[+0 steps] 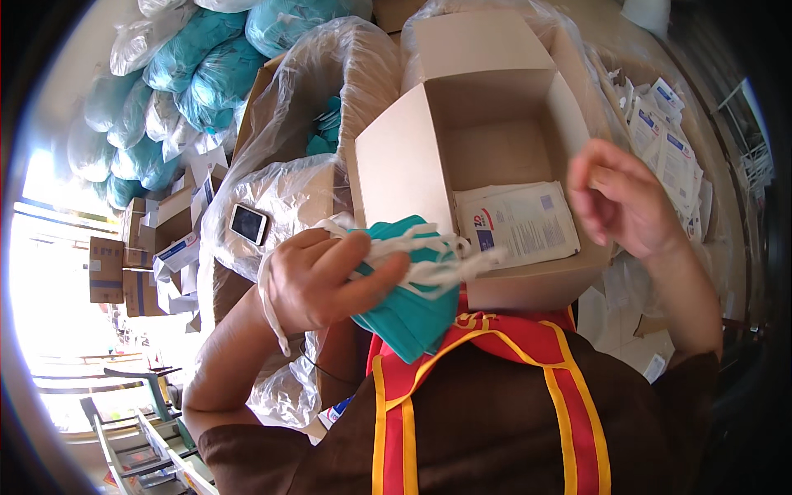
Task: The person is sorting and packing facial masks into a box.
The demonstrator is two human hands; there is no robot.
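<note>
My left hand [318, 276] is closed around a folded teal cloth bundle [404, 309] with several white straps. The straps spill over its top and blur at their loose ends. One white strap hangs down beside my left wrist. My right hand [623, 198] is raised over the right wall of the open cardboard box [396, 165], its fingers loosely bent and nothing visible in them. Flat white printed packets [520, 223] lie in the near part of that box, below the level of both hands. The bundle is left of the packets, near the box's front left corner.
A phone [248, 224] lies on plastic sheeting at the left. Behind it, a plastic-lined carton [285, 99] holds teal pieces [326, 128]. Teal and clear bags [219, 78] are piled at the far left, above stacked cartons [107, 268]. More white packets [668, 148] fill a container at the right.
</note>
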